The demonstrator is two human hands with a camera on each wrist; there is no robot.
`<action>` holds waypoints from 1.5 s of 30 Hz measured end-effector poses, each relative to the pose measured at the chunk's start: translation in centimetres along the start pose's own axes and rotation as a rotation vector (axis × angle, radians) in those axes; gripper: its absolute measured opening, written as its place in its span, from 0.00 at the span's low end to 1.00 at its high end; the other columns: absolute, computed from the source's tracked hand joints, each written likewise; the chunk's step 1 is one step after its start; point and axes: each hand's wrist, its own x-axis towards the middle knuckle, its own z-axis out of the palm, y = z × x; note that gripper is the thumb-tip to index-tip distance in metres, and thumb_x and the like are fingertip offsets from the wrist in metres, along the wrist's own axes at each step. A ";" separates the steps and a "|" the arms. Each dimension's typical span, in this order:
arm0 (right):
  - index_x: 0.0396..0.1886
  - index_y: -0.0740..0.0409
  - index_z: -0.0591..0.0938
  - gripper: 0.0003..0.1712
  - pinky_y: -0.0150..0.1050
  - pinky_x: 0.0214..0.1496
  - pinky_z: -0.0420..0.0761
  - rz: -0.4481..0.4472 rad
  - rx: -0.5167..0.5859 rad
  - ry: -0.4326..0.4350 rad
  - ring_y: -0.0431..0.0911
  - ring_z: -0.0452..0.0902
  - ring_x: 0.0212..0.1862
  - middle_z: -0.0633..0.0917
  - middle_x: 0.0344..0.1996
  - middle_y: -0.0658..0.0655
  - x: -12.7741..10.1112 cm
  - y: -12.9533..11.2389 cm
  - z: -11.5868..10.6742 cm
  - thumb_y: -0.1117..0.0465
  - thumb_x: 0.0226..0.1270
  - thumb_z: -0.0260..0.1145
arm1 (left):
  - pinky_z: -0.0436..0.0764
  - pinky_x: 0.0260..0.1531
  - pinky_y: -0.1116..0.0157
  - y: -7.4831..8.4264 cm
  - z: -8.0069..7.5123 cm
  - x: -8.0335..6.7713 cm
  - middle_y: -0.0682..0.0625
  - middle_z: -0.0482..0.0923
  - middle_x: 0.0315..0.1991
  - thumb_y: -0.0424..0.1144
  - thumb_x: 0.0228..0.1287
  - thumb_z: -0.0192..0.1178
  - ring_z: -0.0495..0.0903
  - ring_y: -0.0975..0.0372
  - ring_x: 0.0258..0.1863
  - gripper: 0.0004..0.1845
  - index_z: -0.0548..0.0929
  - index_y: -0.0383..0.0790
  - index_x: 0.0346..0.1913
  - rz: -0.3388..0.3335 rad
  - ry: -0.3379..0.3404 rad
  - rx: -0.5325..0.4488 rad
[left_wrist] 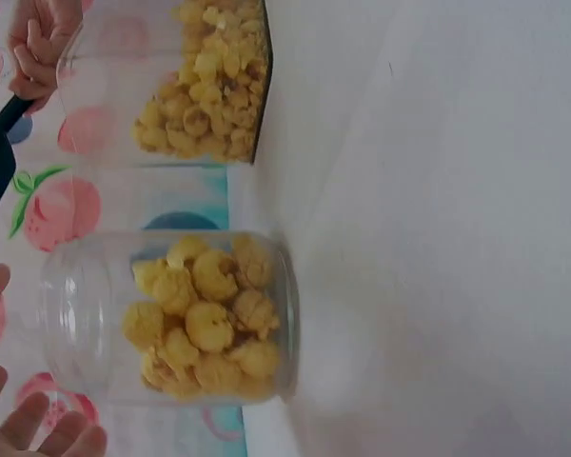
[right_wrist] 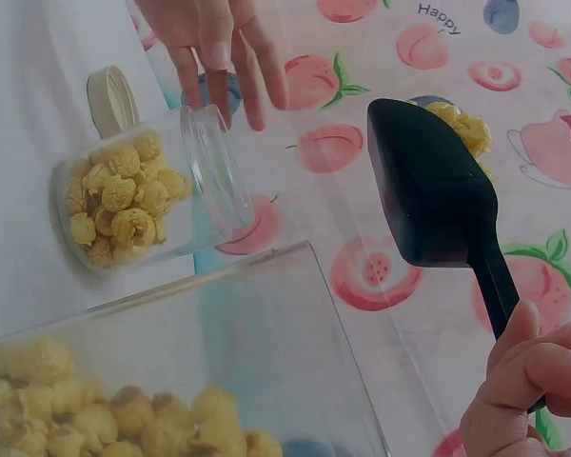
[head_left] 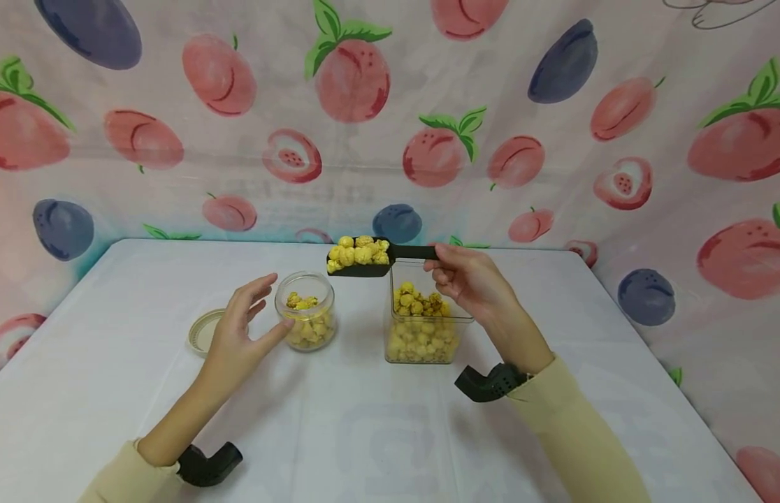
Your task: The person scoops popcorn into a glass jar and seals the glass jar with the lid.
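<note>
My right hand (head_left: 468, 283) grips the handle of a black scoop (head_left: 412, 252) heaped with yellow popcorn (head_left: 358, 253). The scoop hangs in the air between a round glass jar (head_left: 310, 328) and a clear square container (head_left: 421, 342), above both rims. Popcorn fills roughly the lower half of the jar, as the left wrist view also shows. My left hand (head_left: 242, 328) is beside the jar on its left, fingers spread and relaxed, with the thumb tip close to the glass. In the right wrist view the scoop's dark underside (right_wrist: 433, 190) faces the camera.
A round cream-coloured lid (head_left: 203, 332) lies on the white table (head_left: 377, 433) to the left of the jar, partly behind my left hand. More popcorn (head_left: 421, 328) sits in the square container. A fruit-patterned cloth (head_left: 352, 154) hangs behind the table.
</note>
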 end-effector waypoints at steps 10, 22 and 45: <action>0.41 0.61 0.70 0.08 0.24 0.16 0.60 0.027 -0.106 -0.007 0.38 0.65 0.18 0.83 0.20 0.52 1.2 0.1 0.6 0.62 0.75 0.46 | 0.69 0.60 0.50 -2.4 -0.5 0.7 0.38 0.61 0.66 0.37 0.60 0.62 0.66 0.47 0.62 0.35 0.58 0.33 0.67 -0.252 -0.184 -0.106; 0.54 0.64 0.66 0.14 0.25 0.17 0.57 0.046 -0.247 0.017 0.38 0.62 0.19 0.81 0.21 0.51 2.6 0.2 1.4 0.62 0.75 0.46 | 0.76 0.48 0.75 -3.7 -0.2 0.9 0.41 0.62 0.64 0.41 0.60 0.63 0.70 0.48 0.58 0.36 0.58 0.37 0.67 -0.316 -0.246 -0.119; 0.61 0.66 0.67 0.21 0.26 0.16 0.64 0.112 -0.461 0.067 0.38 0.66 0.17 0.82 0.21 0.51 4.0 0.9 2.9 0.60 0.73 0.50 | 0.77 0.52 0.61 -3.4 -0.3 0.9 0.38 0.63 0.62 0.42 0.60 0.63 0.71 0.47 0.57 0.36 0.58 0.38 0.67 -0.346 -0.247 -0.107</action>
